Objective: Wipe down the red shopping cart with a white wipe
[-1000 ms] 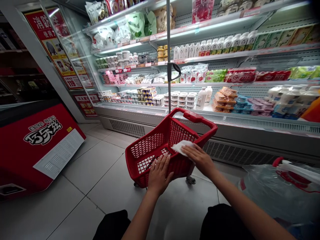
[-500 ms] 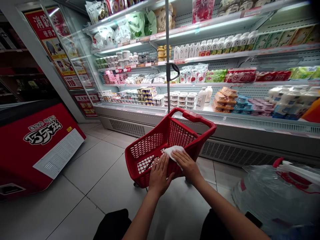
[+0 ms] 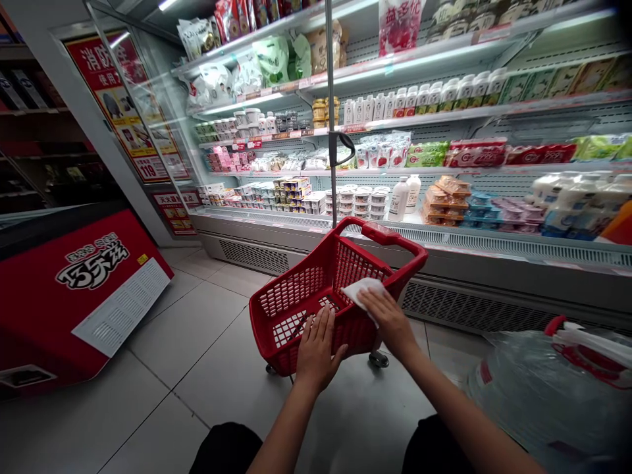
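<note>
A small red plastic shopping cart (image 3: 291, 289) with lattice sides stands on the floor in front of me. My left hand (image 3: 316, 349) lies flat against its near rim, fingers stretched out and holding nothing. Pressed on the same rim, farther right toward the handle, my right hand (image 3: 390, 322) has its fingers over a folded white cloth (image 3: 364, 289). Part of the cloth sticks out past the fingertips above the basket. The palm side of the right hand is hidden. The cart's handle (image 3: 382, 234) rises beyond it at the back.
An open refrigerated display case (image 3: 247, 253) with shelves of dairy goods runs behind the cart. A grey pole (image 3: 330, 85) stands before it. On the left is a red freezer (image 3: 44, 316); at the lower right, a large clear plastic bottle (image 3: 538, 388). Pale tiles (image 3: 197, 395) cover the floor.
My right hand has slid the cloth along the rim to the right and slightly up, toward the handle. My left hand stays at nearly the same spot on the rim.
</note>
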`<state>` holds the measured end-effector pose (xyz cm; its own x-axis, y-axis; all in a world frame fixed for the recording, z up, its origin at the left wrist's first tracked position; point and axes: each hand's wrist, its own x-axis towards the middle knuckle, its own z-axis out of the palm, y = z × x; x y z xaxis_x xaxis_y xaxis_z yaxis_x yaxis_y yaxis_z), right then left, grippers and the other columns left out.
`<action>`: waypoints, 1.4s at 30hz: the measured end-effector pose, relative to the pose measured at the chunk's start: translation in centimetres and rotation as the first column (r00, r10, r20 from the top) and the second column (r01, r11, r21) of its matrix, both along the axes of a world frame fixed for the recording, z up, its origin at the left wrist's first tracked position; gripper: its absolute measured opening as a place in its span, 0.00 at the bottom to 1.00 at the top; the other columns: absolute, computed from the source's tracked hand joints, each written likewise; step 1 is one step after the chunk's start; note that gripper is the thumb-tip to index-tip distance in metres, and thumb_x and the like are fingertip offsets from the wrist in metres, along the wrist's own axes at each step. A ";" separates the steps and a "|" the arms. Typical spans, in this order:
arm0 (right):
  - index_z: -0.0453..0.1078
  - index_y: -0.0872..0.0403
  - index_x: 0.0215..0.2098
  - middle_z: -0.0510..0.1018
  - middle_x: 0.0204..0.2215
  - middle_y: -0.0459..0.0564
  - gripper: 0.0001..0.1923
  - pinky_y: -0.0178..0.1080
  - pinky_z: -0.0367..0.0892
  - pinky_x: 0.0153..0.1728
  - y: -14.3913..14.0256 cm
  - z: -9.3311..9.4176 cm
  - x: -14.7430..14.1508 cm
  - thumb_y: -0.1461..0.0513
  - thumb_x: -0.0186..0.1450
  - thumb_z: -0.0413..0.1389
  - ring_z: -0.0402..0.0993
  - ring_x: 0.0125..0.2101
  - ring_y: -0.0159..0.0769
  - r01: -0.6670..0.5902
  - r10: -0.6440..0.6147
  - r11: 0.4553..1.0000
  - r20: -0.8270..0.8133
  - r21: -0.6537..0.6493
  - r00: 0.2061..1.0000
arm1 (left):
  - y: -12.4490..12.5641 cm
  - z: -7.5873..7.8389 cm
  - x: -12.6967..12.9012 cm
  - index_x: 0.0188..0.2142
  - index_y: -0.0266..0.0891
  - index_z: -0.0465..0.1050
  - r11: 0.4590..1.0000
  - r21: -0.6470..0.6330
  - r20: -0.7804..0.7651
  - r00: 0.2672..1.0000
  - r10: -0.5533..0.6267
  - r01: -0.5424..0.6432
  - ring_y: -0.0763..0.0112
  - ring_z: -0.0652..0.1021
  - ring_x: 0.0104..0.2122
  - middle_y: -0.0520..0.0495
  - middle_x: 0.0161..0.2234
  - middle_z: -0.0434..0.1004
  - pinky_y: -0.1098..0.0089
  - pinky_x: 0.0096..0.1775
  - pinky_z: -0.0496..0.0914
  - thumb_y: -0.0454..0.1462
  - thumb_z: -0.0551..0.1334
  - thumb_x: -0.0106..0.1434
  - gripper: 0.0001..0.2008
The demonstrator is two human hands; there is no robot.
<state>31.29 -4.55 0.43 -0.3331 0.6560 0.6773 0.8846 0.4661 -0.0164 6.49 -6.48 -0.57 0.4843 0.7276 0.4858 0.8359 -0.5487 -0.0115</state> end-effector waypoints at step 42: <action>0.47 0.50 0.76 0.62 0.70 0.51 0.44 0.54 0.52 0.70 3.7 1.2 4.8 0.74 0.63 0.45 0.54 0.71 0.41 0.082 -0.081 0.997 0.045 -0.016 0.996 | 0.2 0.5 -8.3 0.75 0.57 0.40 0.985 -0.139 0.007 0.994 0.109 -0.107 0.58 0.65 0.69 0.49 0.73 0.56 0.50 0.66 0.61 0.50 0.50 0.76 0.32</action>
<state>36.11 -0.89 1.58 -0.3077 0.6943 0.6506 0.9196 0.3925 0.0162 -1.82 -6.24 -0.07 0.3930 0.8356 0.3838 0.8897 -0.4511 0.0710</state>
